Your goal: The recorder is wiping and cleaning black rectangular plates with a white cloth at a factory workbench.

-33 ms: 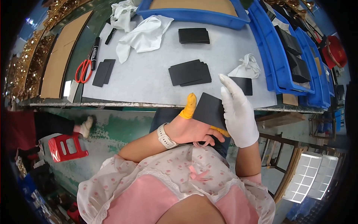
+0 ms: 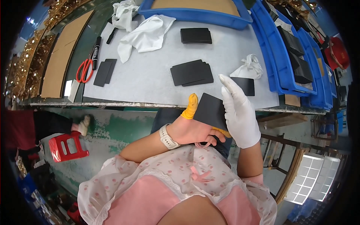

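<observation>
A thin black rectangular card is held tilted above my lap at the table's front edge. My left hand grips it, the thumb at its left edge and the other fingers curled below. Yellow finger covers show on that thumb and on a finger partly hidden under the card. My right hand, in a white glove, has its fingers stretched out beside the card's right edge, seemingly touching it. Beyond my hands lie a fanned stack of black cards, a neater stack and a single black card.
Two black cards lie left, near red-handled scissors and a black marker. White cloths and a white glove rest on the sheet. Blue trays stand behind and right. A red stool and another person's leg are left.
The other person's foot at the left has shifted slightly. My hands and the card hold the same pose.
</observation>
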Demonstrator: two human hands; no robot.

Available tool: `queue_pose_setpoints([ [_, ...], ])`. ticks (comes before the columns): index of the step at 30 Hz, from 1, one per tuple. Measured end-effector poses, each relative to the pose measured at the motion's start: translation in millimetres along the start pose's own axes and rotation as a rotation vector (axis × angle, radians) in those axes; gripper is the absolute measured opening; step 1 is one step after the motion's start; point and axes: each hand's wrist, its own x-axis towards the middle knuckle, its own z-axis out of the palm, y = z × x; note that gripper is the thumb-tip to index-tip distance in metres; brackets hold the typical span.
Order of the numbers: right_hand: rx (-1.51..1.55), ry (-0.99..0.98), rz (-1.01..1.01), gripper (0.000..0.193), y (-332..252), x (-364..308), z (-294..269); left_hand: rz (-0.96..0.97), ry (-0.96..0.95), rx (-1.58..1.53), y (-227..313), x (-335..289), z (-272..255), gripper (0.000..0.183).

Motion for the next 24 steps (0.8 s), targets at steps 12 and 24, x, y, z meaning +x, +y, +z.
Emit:
queue_pose_setpoints([
  [12,0.099,0.039,0.100,0.039,-8.6,13.4,14.2,0.001,-0.139,-0.302,-12.8,-0.3,-10.0,0.123],
  [24,0.463,0.198,0.211,0.051,-2.6,19.2,22.5,0.036,-0.216,0.017,1.1,-9.8,-19.4,0.124],
])
